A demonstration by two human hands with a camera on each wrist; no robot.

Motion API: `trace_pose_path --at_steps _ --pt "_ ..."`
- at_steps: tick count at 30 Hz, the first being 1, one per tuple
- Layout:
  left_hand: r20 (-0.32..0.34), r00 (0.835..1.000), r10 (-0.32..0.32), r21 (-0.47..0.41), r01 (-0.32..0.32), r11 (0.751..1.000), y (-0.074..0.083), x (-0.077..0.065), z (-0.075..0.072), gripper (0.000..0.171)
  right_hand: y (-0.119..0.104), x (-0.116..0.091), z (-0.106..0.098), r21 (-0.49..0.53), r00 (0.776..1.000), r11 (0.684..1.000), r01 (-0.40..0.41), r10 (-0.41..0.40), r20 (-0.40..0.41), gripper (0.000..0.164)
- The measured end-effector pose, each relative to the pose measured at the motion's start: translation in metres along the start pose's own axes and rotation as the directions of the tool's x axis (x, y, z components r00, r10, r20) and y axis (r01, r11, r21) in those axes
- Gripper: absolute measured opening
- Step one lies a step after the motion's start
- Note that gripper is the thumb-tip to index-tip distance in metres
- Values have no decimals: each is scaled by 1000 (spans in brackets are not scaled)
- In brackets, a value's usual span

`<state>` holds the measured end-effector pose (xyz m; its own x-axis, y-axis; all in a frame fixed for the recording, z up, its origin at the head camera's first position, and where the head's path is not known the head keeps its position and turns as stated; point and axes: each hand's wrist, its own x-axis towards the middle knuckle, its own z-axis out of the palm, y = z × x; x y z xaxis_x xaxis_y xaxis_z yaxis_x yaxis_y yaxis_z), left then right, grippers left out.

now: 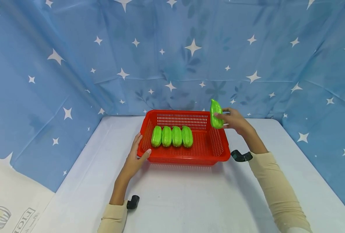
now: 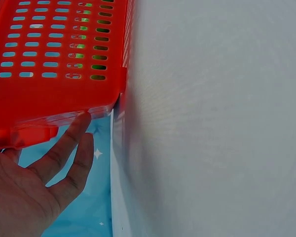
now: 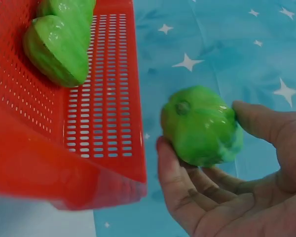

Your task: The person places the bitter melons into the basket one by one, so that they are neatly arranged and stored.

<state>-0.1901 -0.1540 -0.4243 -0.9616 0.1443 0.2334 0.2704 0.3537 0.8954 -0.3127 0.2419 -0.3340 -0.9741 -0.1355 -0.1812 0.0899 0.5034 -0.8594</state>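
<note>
A red slotted plastic basket [image 1: 184, 158] stands on the white table. Several shiny green ribbed gourds [image 1: 176, 136] lie side by side in its left half. At the basket's front left corner my left hand [image 1: 134, 160] holds on, thumb over the rim and fingers along the left end; in the left wrist view a fingertip touches the basket wall [image 2: 54, 94]. My right hand [image 1: 233, 120] grips another green gourd [image 1: 216, 114] above the basket's back right corner, its pointed end up. From the right wrist, this gourd [image 3: 202, 126] sits between thumb and fingers, apart from the basket.
The white tabletop [image 1: 187, 200] extends in front of the basket and to both sides. Behind the table hangs a blue curtain [image 1: 175, 64] with white stars. A black wrist camera [image 1: 133, 202] sits at the left cuff, another black device [image 1: 241, 156] at the right.
</note>
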Motion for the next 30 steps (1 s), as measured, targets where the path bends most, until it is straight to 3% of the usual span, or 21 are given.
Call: trace_pose_path --at_steps 8,15,22,30 --pt "-1 1000 -4 2 4 1000 -2 0 -1 76 -4 12 16 -58 984 996 -63 71 163 75" --pt "-1 1000 -9 -3 9 1000 -2 0 0 75 -2 27 31 -41 939 988 -152 157 306 76" --pt "-6 1000 -5 2 6 1000 0 0 -1 75 -2 41 43 -93 916 972 -215 234 326 60" --pt "0 1000 -3 0 3 1000 -1 0 -1 75 1 52 53 -134 875 946 -296 324 359 60"
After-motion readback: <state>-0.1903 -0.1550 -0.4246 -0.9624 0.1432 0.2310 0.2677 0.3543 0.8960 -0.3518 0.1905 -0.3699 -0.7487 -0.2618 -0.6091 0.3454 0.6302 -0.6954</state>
